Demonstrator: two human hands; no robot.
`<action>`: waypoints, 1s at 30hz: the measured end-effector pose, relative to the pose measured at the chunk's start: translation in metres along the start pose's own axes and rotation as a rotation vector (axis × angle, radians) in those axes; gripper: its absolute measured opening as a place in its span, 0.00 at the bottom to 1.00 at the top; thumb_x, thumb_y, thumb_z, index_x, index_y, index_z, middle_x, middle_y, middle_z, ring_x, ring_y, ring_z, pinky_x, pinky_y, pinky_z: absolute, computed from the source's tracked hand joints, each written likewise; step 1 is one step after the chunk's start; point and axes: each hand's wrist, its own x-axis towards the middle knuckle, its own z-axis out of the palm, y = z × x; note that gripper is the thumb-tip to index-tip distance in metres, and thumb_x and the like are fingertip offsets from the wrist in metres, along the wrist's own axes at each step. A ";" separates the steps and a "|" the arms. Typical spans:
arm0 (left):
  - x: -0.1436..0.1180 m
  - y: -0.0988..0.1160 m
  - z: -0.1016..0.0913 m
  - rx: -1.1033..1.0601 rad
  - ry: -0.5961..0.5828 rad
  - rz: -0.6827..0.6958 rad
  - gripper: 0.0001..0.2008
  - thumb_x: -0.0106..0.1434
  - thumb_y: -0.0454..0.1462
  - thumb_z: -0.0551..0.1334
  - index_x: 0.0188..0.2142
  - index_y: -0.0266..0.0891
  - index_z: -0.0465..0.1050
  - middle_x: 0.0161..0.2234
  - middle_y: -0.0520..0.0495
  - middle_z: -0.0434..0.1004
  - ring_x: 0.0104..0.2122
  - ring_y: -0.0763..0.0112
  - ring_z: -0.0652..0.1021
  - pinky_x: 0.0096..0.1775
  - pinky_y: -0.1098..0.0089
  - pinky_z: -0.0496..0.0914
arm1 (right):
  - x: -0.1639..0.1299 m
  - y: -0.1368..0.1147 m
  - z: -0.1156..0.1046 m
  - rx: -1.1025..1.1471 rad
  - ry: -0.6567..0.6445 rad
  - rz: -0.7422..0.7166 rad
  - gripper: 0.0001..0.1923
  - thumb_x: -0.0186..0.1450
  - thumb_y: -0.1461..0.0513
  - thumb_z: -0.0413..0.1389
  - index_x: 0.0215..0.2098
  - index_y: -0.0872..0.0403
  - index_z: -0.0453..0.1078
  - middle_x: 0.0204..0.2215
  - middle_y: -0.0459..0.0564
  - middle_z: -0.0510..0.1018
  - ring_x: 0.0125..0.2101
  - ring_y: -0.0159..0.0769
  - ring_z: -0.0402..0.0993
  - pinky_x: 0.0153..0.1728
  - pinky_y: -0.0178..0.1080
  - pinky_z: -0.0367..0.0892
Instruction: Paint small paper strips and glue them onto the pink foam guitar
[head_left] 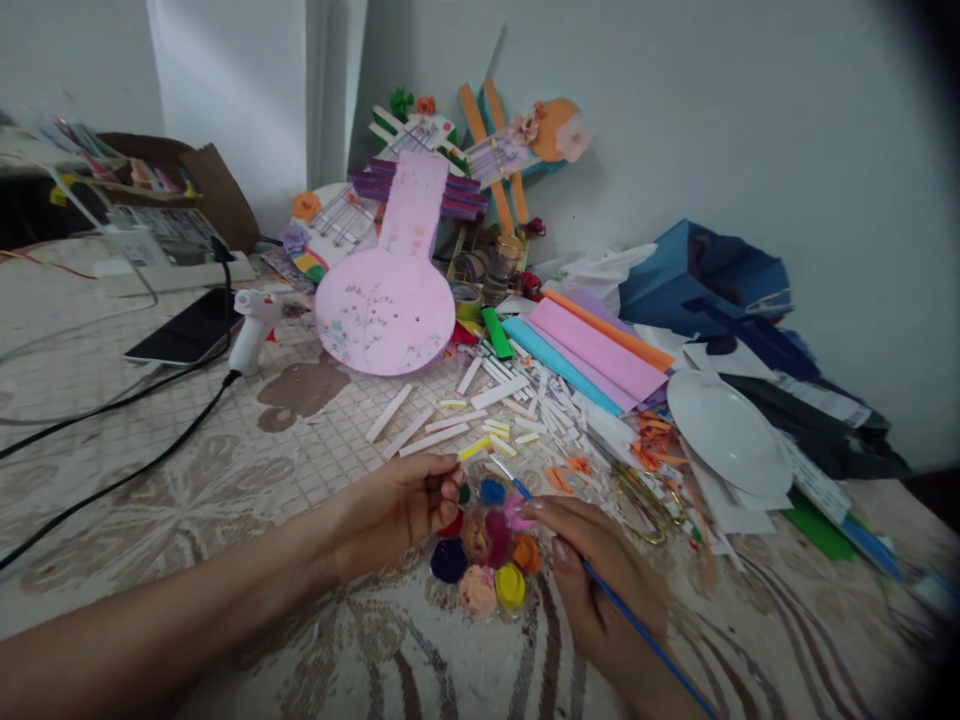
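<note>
My left hand (390,505) reaches in from the left, thumb and forefinger pinched on a small strip (474,449) that looks yellow along its length. In my right hand (611,575) is a thin blue paintbrush (637,627), its tip up beside the far end of the strip. Whether bristles and strip touch, I cannot tell. Below and between both hands lies a round cluster of paint wells, with yellow paint (510,587), peach paint (478,590), dark blue paint (448,560) and orange paint (527,553) among them. My left fingers partly cover its upper left side.
Several white strips (436,440) lie just beyond my hands. A pink guitar-shaped cutout (384,312) leans behind them. On the left are a corded glue gun (255,330) and a phone (184,328). Scissors (641,505), coloured sheets (596,355) and a white plate (727,432) lie to the right.
</note>
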 end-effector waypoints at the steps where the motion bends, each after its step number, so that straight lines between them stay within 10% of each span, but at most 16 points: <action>1: 0.000 0.000 0.000 -0.002 0.008 -0.002 0.09 0.62 0.26 0.54 0.26 0.28 0.68 0.25 0.47 0.69 0.22 0.81 0.70 0.26 0.80 0.71 | 0.000 0.000 0.000 -0.002 0.007 0.009 0.18 0.62 0.70 0.50 0.50 0.55 0.66 0.41 0.53 0.78 0.44 0.36 0.75 0.43 0.38 0.73; 30: -0.001 0.000 0.002 0.007 0.013 0.002 0.09 0.62 0.26 0.54 0.26 0.28 0.69 0.25 0.47 0.68 0.22 0.81 0.69 0.27 0.80 0.71 | 0.000 -0.004 0.002 0.017 -0.055 -0.040 0.19 0.62 0.71 0.50 0.51 0.57 0.65 0.42 0.54 0.76 0.45 0.35 0.73 0.44 0.36 0.73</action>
